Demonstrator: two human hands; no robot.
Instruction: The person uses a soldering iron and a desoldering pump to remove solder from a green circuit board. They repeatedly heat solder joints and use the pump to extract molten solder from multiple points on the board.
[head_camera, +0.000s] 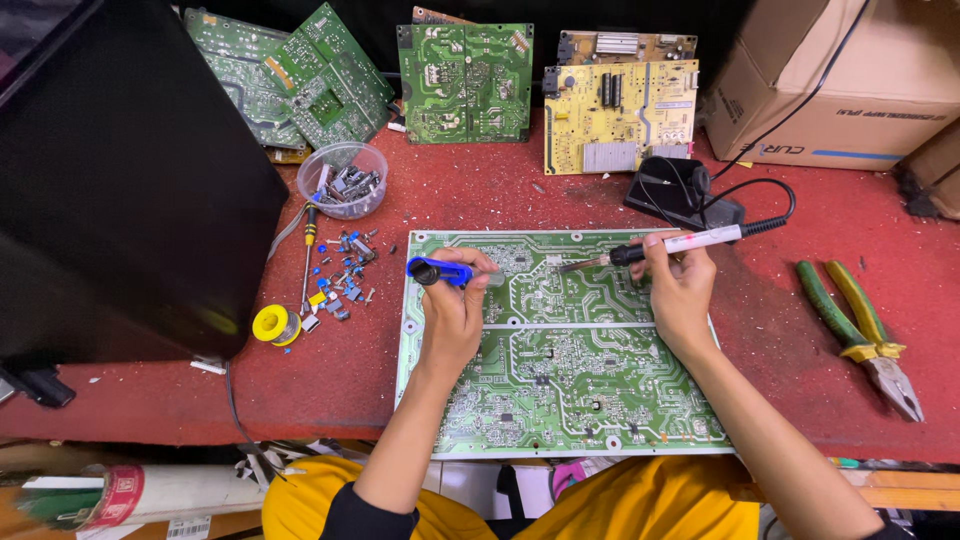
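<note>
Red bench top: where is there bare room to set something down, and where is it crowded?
On the red bench top, free patches lie between the large green board and the pliers, and below the solder spool, left of that board. Crowded: loose components near the plastic bowl, and the back edge lined with circuit boards.

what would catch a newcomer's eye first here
The big green circuit board lying flat on the red table, dead centre. Over it the right hand holds a soldering iron with its tip down at the board, and the left hand holds a blue tool. Green-handled pliers lie at the right.
</note>
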